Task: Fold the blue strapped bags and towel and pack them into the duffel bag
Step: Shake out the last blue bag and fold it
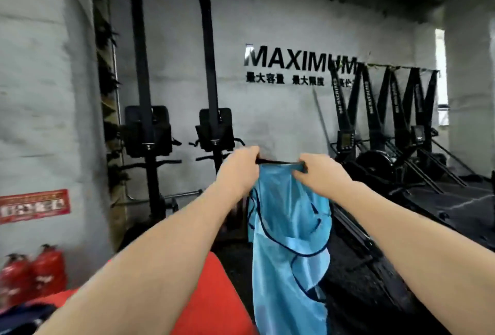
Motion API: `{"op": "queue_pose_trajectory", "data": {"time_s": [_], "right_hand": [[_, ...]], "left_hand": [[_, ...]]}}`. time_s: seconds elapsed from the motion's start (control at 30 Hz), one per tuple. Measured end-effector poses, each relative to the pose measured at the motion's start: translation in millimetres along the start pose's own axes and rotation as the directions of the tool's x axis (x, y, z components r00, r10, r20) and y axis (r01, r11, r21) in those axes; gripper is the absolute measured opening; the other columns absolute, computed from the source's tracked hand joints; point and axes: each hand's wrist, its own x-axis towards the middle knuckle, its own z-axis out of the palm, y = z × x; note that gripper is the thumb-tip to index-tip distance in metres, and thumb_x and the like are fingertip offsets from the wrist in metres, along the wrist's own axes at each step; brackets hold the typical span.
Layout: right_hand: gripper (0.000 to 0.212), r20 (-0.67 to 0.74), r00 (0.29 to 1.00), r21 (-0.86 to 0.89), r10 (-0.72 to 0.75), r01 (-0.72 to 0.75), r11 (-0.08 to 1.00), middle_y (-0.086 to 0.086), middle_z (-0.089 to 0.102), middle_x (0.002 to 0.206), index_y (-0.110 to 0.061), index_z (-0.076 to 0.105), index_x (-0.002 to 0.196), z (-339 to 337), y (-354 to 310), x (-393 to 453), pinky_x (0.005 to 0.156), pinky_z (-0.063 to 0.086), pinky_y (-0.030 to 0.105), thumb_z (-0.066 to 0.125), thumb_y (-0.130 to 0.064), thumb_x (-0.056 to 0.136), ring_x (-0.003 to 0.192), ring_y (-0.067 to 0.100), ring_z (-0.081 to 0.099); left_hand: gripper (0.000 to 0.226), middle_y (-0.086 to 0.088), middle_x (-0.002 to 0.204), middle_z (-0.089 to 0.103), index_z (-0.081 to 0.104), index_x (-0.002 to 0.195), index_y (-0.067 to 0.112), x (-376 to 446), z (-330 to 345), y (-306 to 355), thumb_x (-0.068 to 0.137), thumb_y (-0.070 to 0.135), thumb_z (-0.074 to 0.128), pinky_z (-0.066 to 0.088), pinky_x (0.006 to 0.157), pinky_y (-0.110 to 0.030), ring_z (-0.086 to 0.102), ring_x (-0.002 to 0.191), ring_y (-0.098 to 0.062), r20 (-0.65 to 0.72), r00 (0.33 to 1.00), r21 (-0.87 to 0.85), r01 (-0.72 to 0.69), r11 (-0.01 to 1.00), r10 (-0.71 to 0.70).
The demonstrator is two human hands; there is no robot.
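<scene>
A light blue strapped bag (289, 241) with dark edging and thin dark cords hangs in the air in front of me. My left hand (238, 171) grips its black top edge on the left. My right hand (320, 174) pinches the same edge on the right, so the edge is stretched between the two hands. The fabric drops down, creased and partly folded on itself, over a red surface (214, 300). A dark bag-like shape (24, 316) shows at the bottom left corner, mostly cut off. No towel is in view.
Two red fire extinguishers (32, 275) stand on the floor at the left by a white wall. Black ski-type machines (150, 131) stand against the back wall. More black exercise machines (388, 147) fill the right side on a dark floor.
</scene>
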Motion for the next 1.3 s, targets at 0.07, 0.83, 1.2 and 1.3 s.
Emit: {"op": "queue_pose_trajectory", "data": {"time_s": [0.07, 0.83, 1.2, 1.3], "right_hand": [[0.024, -0.054, 0.997, 0.048, -0.059, 0.062, 0.997, 0.003, 0.06, 0.081, -0.017, 0.051, 0.084, -20.9, -40.1, 25.0, 0.064, 0.041, 0.036, 0.058, -0.038, 0.093, 0.086, 0.032, 0.06], [0.015, 0.352, 0.887, 0.287, -0.299, 0.202, 0.936, -0.002, 0.068, 0.096, -0.024, 0.063, 0.091, 250.6, -275.7, -36.7, 0.073, 0.052, 0.034, 0.054, -0.036, 0.087, 0.091, 0.025, 0.062], [0.02, 0.612, 0.746, 0.505, -0.264, -0.112, 0.856, -0.011, 0.073, 0.101, -0.033, 0.071, 0.106, 404.9, -267.1, -191.4, 0.084, 0.054, 0.034, 0.062, -0.036, 0.088, 0.094, 0.01, 0.068], [0.025, 0.582, 0.763, 0.503, -0.282, -0.064, 0.862, -0.01, 0.072, 0.109, -0.03, 0.07, 0.112, 418.3, -264.1, -206.4, 0.089, 0.052, 0.034, 0.062, -0.034, 0.089, 0.103, 0.012, 0.065]], "left_hand": [[0.021, -0.017, 0.108, 0.064, 0.058, 0.108, 0.01, 8.4, -56.2, -17.1, 0.088, 0.008, 0.05, 0.051, 0.083, -0.043, 0.061, 0.102, -0.039, -0.048, 0.999, 0.101, 0.02, 0.995, -0.015], [0.023, -0.007, 0.117, 0.062, 0.056, 0.115, 0.02, -222.5, -54.8, -285.7, 0.093, 0.018, 0.053, 0.04, 0.073, -0.037, 0.061, 0.106, -0.033, 0.295, 0.876, 0.498, 0.2, 0.844, -0.382], [0.031, 0.013, 0.093, 0.069, 0.066, 0.114, 0.028, -415.9, 69.6, -328.0, 0.084, 0.033, 0.073, 0.051, 0.085, -0.021, 0.064, 0.088, 0.001, 0.436, 0.687, -0.034, 0.658, 0.753, -0.581], [0.041, 0.016, 0.105, 0.068, 0.065, 0.128, 0.028, -431.0, 78.5, -331.2, 0.089, 0.027, 0.074, 0.044, 0.087, -0.008, 0.06, 0.092, 0.006, 0.439, 0.679, -0.074, 0.68, 0.729, -0.588]]}}
